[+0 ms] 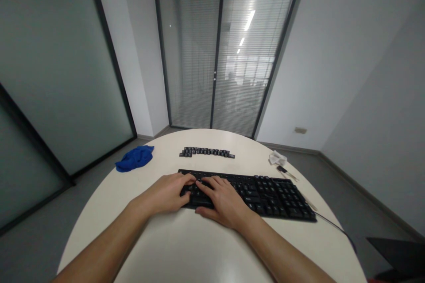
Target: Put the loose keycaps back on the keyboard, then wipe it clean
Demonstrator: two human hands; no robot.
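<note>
Half-curled left hand (169, 192) and flatter right hand (223, 201) partly hide a keyboard (262, 194), what either grip holds unclear; loose keys (206, 151) at 12 o'clock, blue cloth (135, 159) at 10.

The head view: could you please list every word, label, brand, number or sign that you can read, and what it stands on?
None can be read with certainty.
Black keyboard: pale marks on its keys, too small and blurred to read.
Loose keycaps: pale marks, also too small to read.
</note>
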